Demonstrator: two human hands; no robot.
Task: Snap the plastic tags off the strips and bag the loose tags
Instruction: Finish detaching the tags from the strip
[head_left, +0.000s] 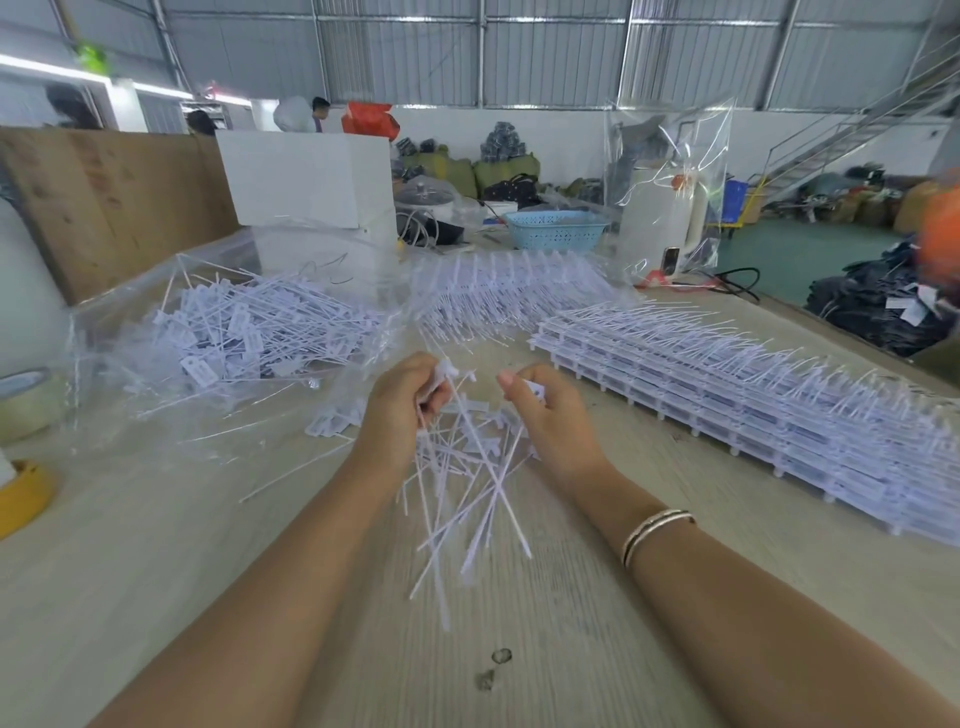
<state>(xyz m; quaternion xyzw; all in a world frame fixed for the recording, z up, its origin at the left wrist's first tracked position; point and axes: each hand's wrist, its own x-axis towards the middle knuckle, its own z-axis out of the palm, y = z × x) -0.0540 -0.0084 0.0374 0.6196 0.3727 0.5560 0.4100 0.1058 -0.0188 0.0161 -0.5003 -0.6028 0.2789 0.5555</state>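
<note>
Left hand (402, 410) clenched round a bunch of loose tags (467, 483), tails hanging over the table (208, 571), likely gathered for bagging; right hand (540, 415) pinching one tag; open bag (234, 332) at left, part-filled; unsnapped strips (727, 395) stacked right.

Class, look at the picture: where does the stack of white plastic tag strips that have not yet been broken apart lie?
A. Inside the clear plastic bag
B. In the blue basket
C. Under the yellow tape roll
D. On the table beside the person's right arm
D: the stack of white plastic tag strips lies on the pale table, to the right of the right hand.
</note>
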